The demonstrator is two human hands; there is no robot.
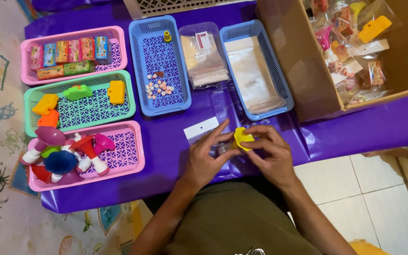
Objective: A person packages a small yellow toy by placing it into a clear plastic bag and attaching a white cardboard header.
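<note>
Purple sheeting is covering the bench (pixel 175 156), glossy and creased, and everything is lying on it. Largest on it is the brown cardboard box (pixel 303 61) at the far right, standing open and holding many small bagged toys. Left of the box a blue lattice basket (pixel 279 89) is holding flat clear bags, its long axis running away from the person; a loose stack of clear bags (pixel 204 59) is lying just beside it, and a second blue basket (pixel 140 71) is holding a scatter of tiny pale pieces. At the far left three more lattice baskets are sitting in a column — a pink one (pixel 119 45) with small colourful boxes in a row, a green one (pixel 128 89) with orange, yellow and green plastic pieces, and a pink one (pixel 135 151) with trumpet-shaped plastic toys.

Near the bench's front edge the left hand (pixel 204 160) is curling partly closed, thumb and fingertips pinching a small clear bag whose white header card (pixel 200 128) is pointing away to the left. The right hand (pixel 272 156) is meeting it, fingers bent and gripping a small yellow plastic toy (pixel 242 138) — smooth, rounded, lying between both hands at the bag's mouth. Its long axis I cannot tell.
</note>
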